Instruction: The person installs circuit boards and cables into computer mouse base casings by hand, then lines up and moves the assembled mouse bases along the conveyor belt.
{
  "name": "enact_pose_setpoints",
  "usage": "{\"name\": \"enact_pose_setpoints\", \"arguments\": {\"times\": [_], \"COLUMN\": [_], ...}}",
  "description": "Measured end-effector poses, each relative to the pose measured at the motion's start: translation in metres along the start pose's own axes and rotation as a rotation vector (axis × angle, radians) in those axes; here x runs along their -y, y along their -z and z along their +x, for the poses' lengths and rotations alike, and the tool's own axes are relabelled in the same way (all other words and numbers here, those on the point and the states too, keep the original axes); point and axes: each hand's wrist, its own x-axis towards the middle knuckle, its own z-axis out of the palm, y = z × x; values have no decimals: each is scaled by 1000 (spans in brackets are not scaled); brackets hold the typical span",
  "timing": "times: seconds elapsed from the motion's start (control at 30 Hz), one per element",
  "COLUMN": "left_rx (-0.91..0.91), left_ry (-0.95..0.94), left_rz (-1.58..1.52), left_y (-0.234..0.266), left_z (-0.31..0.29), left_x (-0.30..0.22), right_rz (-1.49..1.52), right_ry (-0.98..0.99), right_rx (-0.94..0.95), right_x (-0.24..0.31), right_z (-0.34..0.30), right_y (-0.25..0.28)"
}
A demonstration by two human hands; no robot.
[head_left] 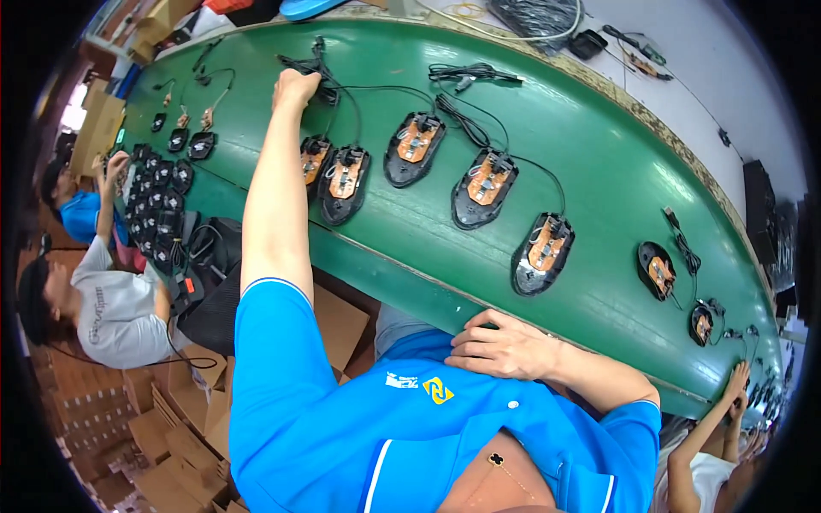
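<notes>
My left hand point(298, 89) reaches far over the green work surface point(402, 231), its fingers closed on a bundled black cable point(318, 61). Two opened computer mice with orange circuit boards lie by that forearm: one mouse point(345, 184) in full view, the other mouse point(315, 161) partly hidden by the arm. More opened mice follow to the right: a mouse point(415, 150), another mouse point(485, 188) and a mouse point(544, 254) nearest the edge. Their cables run to the far side. My right hand point(500, 345) rests at the near edge against my blue shirt, loosely bent fingers apart, holding nothing.
Black mouse parts point(158, 201) are massed at the left beside two people. Farther right lie an opened mouse point(657, 271) and a smaller-looking one point(701, 325), near another person's hands point(735, 389). Cardboard boxes point(175, 445) stand below left; a black plastic bag point(534, 19) lies beyond the far rim.
</notes>
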Motion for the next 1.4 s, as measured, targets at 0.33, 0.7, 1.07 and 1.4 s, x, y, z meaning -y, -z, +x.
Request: {"name": "enact_pose_setpoints", "arguments": {"times": [0.33, 0.7, 1.07, 1.4], "left_rx": [-379, 113, 20, 352], "left_ry": [-380, -732, -1680, -1697], "left_rz": [-298, -177, -882, -850], "left_y": [29, -34, -22, -78], "left_z": [-38, 8, -306, -373], "left_x": [-28, -80, -114, -49], "right_rz": [24, -109, -264, -300], "right_ry": [6, 11, -117, -279], "right_rx": [-70, -181, -442, -556], "right_x": [-2, 6, 9, 28], "right_z": [4, -5, -23, -60], "right_y": [-5, -11, 7, 7]}}
